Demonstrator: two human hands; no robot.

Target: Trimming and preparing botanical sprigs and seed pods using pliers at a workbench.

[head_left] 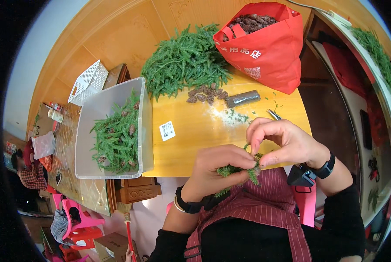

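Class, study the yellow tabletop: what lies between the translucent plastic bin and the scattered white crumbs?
In the head view, a white label lies between the bin and the crumbs, nearer the bin.

This view looks out from my head, through the left of two fisheye cameras worn side by side, tipped down and forward. My left hand [219,168] and right hand [287,140] are near it, in front of my pinstriped apron [265,196]; the yellow tabletop [191,153] lies just beyond, the wood-panelled wall [116,35] farther off. Its wide sweep reaches the floor [154,212] at lower left, straight edges bending toward the rim.
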